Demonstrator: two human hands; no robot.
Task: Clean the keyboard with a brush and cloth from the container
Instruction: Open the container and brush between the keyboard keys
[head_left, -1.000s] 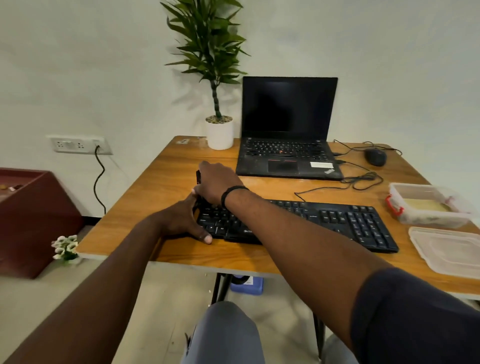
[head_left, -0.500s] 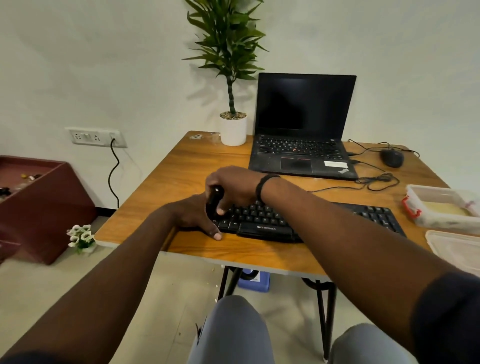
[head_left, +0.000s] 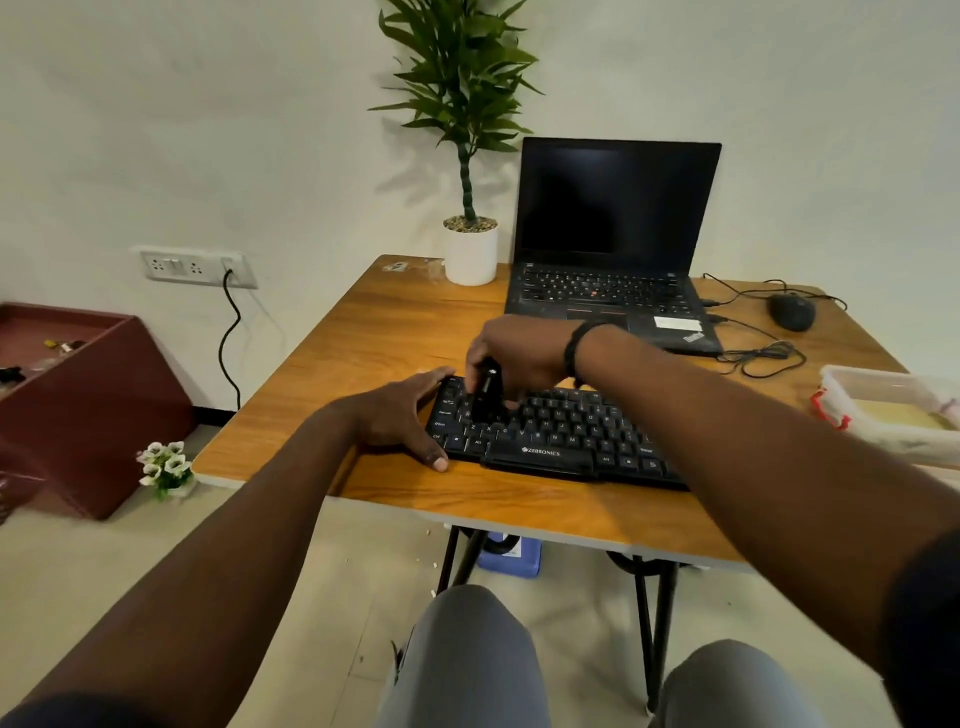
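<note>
My left hand (head_left: 400, 415) lies spread flat, bracing the keyboard (head_left: 550, 436) at its left end, mid wooden surface (head_left: 363, 343). Right hand (head_left: 519, 353) grips the brush (head_left: 485, 392), tip on the left keys. Brush prob light & stiff, hold by handle. Container (head_left: 893, 410) far right w/ cloth. Pale wall behind.

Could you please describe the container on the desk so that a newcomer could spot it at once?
Start at the wooden desk and follow its right edge, past the laptop and mouse. There sits the container, right of the keyboard. It is the only clear plastic box, with a red clip on its left end.
</note>
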